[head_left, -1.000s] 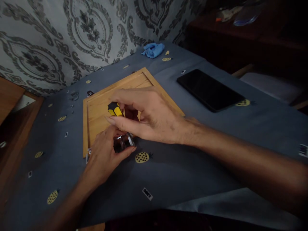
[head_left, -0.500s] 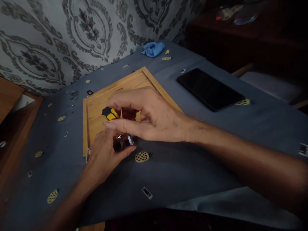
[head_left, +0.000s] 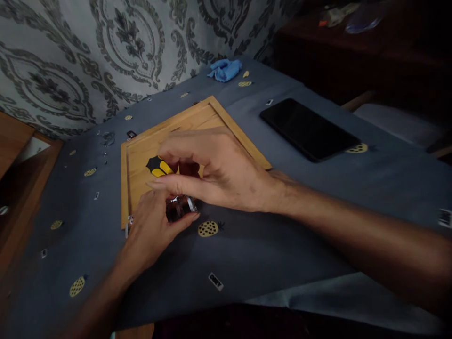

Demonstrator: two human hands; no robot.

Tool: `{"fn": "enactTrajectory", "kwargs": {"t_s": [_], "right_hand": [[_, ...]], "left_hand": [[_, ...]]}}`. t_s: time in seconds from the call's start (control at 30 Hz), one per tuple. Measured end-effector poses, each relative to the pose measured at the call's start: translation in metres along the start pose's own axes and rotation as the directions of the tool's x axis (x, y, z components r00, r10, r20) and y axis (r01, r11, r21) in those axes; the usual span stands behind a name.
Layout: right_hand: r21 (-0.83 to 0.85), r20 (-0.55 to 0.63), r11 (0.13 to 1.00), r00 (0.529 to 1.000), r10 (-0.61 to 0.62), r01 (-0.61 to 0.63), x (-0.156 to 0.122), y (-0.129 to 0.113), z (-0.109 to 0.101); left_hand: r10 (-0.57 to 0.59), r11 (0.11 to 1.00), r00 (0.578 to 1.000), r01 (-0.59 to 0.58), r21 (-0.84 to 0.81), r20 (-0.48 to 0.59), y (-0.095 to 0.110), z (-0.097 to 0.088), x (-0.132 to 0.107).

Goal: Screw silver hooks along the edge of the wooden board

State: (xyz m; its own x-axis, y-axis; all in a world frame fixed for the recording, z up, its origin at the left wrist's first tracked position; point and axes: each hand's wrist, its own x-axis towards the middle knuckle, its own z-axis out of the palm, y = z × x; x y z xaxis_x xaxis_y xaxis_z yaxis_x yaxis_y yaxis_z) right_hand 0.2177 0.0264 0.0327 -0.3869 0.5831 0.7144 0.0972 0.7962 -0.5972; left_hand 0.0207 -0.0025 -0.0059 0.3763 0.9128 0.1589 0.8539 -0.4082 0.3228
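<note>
My right hand (head_left: 215, 172) hovers over the near edge of a wooden tray (head_left: 139, 157), fingers curled round a small screwdriver with a yellow and black handle (head_left: 158, 166). The handle end sticks out to the left; its shaft is hidden under my fingers. Just below, my left hand (head_left: 151, 230) grips a small shiny metal part (head_left: 181, 207) against the blue cloth at the tray's front edge. The two hands overlap, with the right above the left.
A dark phone (head_left: 309, 129) lies face up to the right on the blue patterned tablecloth (head_left: 268, 245). A crumpled blue cloth (head_left: 224, 69) sits at the far edge by the patterned wall. Small metal bits (head_left: 108, 139) lie left of the tray. Dark furniture stands at the right.
The screwdriver handle has shifted slightly left and tilted in my right hand. My left hand has stayed on the metal part.
</note>
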Motion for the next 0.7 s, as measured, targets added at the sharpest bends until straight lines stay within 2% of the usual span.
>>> {"fn": "enactTrajectory", "kwargs": {"t_s": [0.17,0.4,0.6,0.63,0.7], "right_hand": [[-0.010,-0.033,1.000,0.999,-0.009,0.008,-0.001,-0.001,0.001],[-0.089,-0.161,0.993,0.983,-0.087,0.073,-0.006,-0.002,0.010],[-0.147,-0.296,0.988,0.955,0.005,-0.051,0.002,-0.022,0.001],[-0.136,-0.330,0.988,0.943,0.029,-0.078,0.002,-0.022,0.000],[-0.077,-0.325,0.994,0.944,0.049,-0.079,0.002,-0.018,0.000]], "left_hand": [[0.013,1.000,1.000,-0.013,-0.005,-0.014,0.002,-0.001,0.000],[0.011,1.000,1.000,-0.011,0.025,-0.010,0.003,-0.002,-0.001],[-0.006,1.000,1.000,0.006,-0.027,0.012,0.006,-0.004,0.001],[-0.012,0.999,1.000,0.013,-0.043,0.017,0.007,-0.005,0.002],[-0.023,0.997,0.999,0.025,-0.070,0.030,0.009,-0.006,0.003]]}}
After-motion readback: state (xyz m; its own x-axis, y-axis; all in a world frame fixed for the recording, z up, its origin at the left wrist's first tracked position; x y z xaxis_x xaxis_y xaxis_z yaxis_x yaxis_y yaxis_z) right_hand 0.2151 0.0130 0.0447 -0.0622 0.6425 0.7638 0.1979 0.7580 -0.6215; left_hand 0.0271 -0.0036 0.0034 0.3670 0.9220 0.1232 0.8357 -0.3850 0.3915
